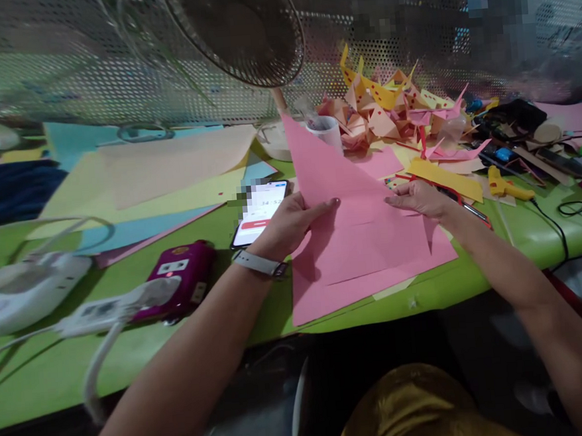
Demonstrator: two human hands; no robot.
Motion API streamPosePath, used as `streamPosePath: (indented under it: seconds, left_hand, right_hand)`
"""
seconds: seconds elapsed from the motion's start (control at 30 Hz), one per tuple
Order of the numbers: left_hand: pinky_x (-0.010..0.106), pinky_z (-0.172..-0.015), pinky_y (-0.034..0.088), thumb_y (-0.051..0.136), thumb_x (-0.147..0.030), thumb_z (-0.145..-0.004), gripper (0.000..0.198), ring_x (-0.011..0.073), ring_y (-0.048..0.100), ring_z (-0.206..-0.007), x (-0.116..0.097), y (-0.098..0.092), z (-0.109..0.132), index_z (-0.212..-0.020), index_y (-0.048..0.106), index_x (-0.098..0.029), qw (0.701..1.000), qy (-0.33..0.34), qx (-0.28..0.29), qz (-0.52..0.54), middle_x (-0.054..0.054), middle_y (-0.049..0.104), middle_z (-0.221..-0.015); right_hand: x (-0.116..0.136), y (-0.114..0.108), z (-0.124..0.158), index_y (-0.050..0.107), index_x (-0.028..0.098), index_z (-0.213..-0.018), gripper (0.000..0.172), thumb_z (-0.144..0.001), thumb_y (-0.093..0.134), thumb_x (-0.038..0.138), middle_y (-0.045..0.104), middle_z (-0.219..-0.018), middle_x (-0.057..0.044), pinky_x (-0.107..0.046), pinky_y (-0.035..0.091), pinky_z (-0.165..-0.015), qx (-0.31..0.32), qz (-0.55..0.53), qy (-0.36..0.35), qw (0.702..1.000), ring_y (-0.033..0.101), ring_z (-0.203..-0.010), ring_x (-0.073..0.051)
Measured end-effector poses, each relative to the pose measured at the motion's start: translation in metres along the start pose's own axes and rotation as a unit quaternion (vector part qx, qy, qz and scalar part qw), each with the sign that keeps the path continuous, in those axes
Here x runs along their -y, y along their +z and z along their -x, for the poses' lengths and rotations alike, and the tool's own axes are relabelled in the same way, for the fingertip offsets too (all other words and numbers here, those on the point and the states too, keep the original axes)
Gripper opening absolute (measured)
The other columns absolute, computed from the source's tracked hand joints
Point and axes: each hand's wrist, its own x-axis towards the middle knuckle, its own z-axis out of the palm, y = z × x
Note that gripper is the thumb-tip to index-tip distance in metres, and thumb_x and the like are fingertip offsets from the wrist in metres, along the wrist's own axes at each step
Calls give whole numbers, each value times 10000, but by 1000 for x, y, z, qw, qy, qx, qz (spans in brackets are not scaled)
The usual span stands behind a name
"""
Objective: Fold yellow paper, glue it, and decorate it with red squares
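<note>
A pink paper sheet (350, 207) is raised between my hands, its pointed corner standing up at the upper left. My left hand (303, 217) grips its left side, thumb lying across the front. On the right edge, my right hand (414, 199) pinches the paper between thumb and fingers. Beneath it another pink sheet (311, 303) lies flat at the table's front edge. Just left of my left hand rests a lit phone (265, 203); its lower part is close to my wrist.
Power strips and cables (103, 311) spread over the left of the green table (258, 313). Large coloured sheets (168, 167) lie behind them. A fan (238, 36), a white cup (327, 132), folded paper pieces (387, 105) and a yellow glue gun (508, 186) are further back and right.
</note>
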Motion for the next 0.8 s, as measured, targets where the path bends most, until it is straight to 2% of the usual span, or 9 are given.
streamPosePath:
  seconds: [0.07, 0.23, 0.43, 0.63, 0.8]
  left_hand:
    - [228, -508, 431, 894, -317, -649, 281, 90, 524, -534, -1, -2, -2, -669, 671, -147, 1000, 10, -18, 1, 9, 642, -621]
    - [229, -505, 416, 907, -320, -607, 311, 90, 503, -531, -2, -7, -7, -654, 647, -156, 999, 11, -47, 6, -4, 616, -597]
    - [232, -532, 426, 926, -314, -545, 333, 100, 527, -575, -1, -7, -10, -678, 672, -145, 997, 12, -70, 28, 17, 659, -658]
    - [246, -545, 429, 916, -291, -571, 296, 111, 531, -585, 1, -10, -12, -685, 676, -160, 996, 23, -80, 19, 18, 655, -666]
    - [255, -586, 462, 903, -305, -587, 297, 127, 574, -623, 8, -17, -17, -732, 685, -165, 994, 18, -97, 36, 14, 670, -688]
  right_hand:
    - [1, -3, 1, 647, 168, -666, 447, -632, 862, 559, 513, -646, 50, -299, 443, -729, -5, -24, 26, 999, 502, -688, -113]
    - [5, -14, 5, 712, 162, -712, 326, -606, 911, 397, 587, -620, 45, -258, 458, -636, -11, -71, 89, 993, 514, -603, -89]
    - [8, -28, 5, 761, 166, -779, 284, -547, 924, 188, 710, -692, 3, -237, 545, -630, 2, -98, 112, 989, 635, -643, -105]
    - [13, -41, 11, 778, 172, -812, 235, -613, 902, 189, 743, -707, -15, -210, 570, -599, 14, -66, 105, 992, 672, -624, -107]
    - [11, -55, 14, 753, 145, -914, 289, -694, 878, 285, 775, -814, -76, -270, 622, -714, 0, -56, 49, 997, 735, -714, -159]
